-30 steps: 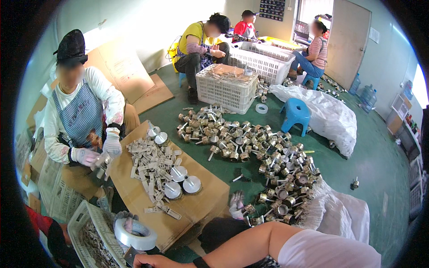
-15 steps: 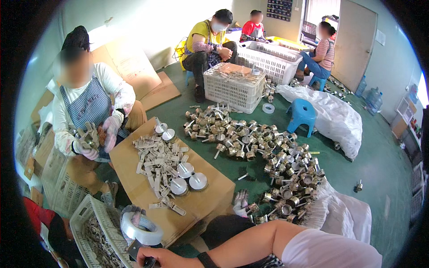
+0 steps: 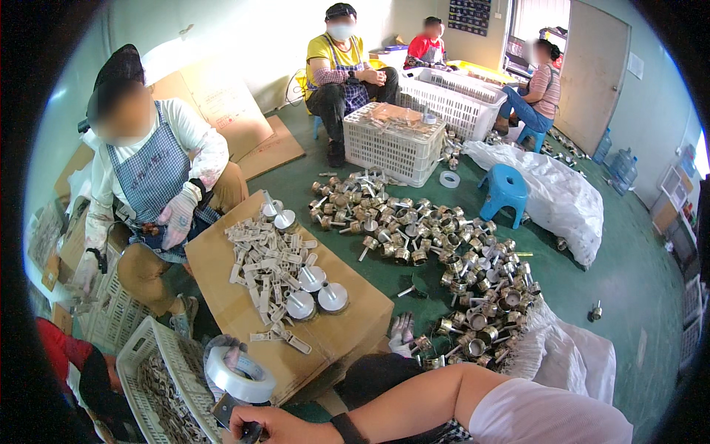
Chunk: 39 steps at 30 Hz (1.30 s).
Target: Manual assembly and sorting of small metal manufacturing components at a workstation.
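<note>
My bare right hand [image 3: 270,424], with a black band at the wrist, closes round the dark handle of a tape dispenser [image 3: 224,409] at the lower edge. A wide roll of pale tape [image 3: 240,379] sits on the dispenser. Gloved fingers [image 3: 231,358] show through the roll; they seem to be my left hand's, but most of it is hidden. Another grey-white glove shape [image 3: 401,334] lies by the cardboard box, and whether a hand fills it I cannot tell. On the box [image 3: 222,274] are piled grey flat clip-like parts [image 3: 262,266] and several white discs with stems [image 3: 333,297].
A white crate [image 3: 140,337] of small parts stands at lower left. Many metal cups with stems [image 3: 414,229] cover the floor beyond the box. A blue stool [image 3: 504,191], white sacking [image 3: 566,196] and white crates [image 3: 396,148] stand farther off. Several co-workers sit around.
The view has shifted slightly. The co-worker at left no longer holds metal parts up; one gloved hand has dropped beside the seat. The co-worker in yellow has raised their head.
</note>
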Motion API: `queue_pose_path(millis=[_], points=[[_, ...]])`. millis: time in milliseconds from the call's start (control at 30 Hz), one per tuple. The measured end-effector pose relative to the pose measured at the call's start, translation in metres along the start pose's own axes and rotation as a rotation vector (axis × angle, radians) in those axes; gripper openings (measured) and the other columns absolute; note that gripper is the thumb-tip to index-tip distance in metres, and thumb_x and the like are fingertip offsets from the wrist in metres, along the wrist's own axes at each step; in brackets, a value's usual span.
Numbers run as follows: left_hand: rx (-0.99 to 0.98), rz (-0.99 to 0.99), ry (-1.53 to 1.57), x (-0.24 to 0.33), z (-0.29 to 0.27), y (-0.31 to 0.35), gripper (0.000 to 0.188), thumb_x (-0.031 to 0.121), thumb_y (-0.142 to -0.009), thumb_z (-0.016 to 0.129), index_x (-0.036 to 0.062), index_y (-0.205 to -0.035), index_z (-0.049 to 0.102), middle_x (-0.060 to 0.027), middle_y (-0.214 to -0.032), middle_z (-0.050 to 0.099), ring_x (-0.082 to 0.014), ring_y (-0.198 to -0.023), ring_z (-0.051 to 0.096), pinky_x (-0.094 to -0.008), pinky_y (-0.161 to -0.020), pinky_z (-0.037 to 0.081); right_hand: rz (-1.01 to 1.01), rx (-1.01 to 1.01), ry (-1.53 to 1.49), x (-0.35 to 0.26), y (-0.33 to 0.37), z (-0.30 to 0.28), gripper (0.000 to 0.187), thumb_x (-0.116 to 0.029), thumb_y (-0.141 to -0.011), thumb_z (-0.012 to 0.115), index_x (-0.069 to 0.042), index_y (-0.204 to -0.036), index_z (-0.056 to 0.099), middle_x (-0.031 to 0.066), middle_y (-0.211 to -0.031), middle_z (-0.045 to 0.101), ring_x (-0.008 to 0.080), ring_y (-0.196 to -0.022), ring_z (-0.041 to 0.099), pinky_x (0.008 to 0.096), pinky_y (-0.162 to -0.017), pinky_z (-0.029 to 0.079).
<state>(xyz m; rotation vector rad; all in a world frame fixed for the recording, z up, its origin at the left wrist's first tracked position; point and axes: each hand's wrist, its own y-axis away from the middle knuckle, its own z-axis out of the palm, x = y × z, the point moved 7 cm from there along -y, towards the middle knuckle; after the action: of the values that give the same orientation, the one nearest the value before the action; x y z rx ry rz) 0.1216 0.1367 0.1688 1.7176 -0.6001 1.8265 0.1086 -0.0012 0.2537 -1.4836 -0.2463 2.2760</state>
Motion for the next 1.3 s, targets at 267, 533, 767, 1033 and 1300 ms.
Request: queue_pose_path(millis=[267,533,767,1033,1300], points=[[0.015,0.003,0.019,0.002,0.0,0.001,0.018,-0.001,-0.079,0.055,0.0004,-0.096,0.061,-0.0156,-0.095,0.065,-0.0253,-0.085,0.063,-0.0347,-0.077,0.053,-0.026,-0.032,-0.038,-0.001,0.002,-0.004,0.02,-0.009,-0.081,0.069,-0.006,-0.096,0.057,0.008,-0.091,0.058,0.0161,-0.081,0.058,0.0314,-0.073,0.048],[0.034,0.015,0.21,-0.003,-0.019,0.002,0.019,-0.005,-0.078,0.055,0.0,-0.095,0.061,-0.0161,-0.095,0.065,-0.0255,-0.085,0.064,-0.0348,-0.077,0.054,-0.006,0.002,0.297,-0.012,0.005,-0.029,0.022,-0.004,-0.081,0.066,-0.004,-0.102,0.06,0.0039,-0.094,0.062,0.0107,-0.092,0.058,0.0256,-0.079,0.046],[0.066,-0.094,0.613,-0.024,-0.026,-0.023,0.019,-0.008,-0.078,0.055,-0.0003,-0.095,0.062,-0.0166,-0.096,0.066,-0.0258,-0.085,0.064,-0.035,-0.077,0.054,0.182,0.251,0.025,0.002,0.001,-0.063,0.051,0.005,-0.074,0.068,-0.003,-0.119,0.046,0.0056,-0.111,0.054,0.0136,-0.104,0.053,0.0268,-0.088,0.045],[-0.062,-0.292,0.956,-0.052,-0.013,-0.051,0.02,0.015,-0.084,0.051,0.0,-0.09,0.062,-0.0158,-0.085,0.066,-0.0276,-0.072,0.062,-0.0365,-0.066,0.052,0.124,0.27,0.395,0.03,-0.031,-0.098,0.051,-0.001,-0.07,0.074,-0.003,-0.113,0.048,0.0073,-0.109,0.055,0.0147,-0.1,0.055,0.0278,-0.088,0.044],[-0.05,-0.228,0.851,-0.03,0.004,-0.057,0.025,0.015,-0.086,0.05,-0.0065,-0.093,0.06,-0.0164,-0.082,0.064,-0.0259,-0.066,0.059,-0.0346,-0.06,0.05,0.023,0.258,0.614,0.028,-0.028,-0.099,0.043,0.004,-0.073,0.072,-0.005,-0.109,0.049,0.0025,-0.105,0.053,0.0092,-0.094,0.055,0.0241,-0.083,0.046]])
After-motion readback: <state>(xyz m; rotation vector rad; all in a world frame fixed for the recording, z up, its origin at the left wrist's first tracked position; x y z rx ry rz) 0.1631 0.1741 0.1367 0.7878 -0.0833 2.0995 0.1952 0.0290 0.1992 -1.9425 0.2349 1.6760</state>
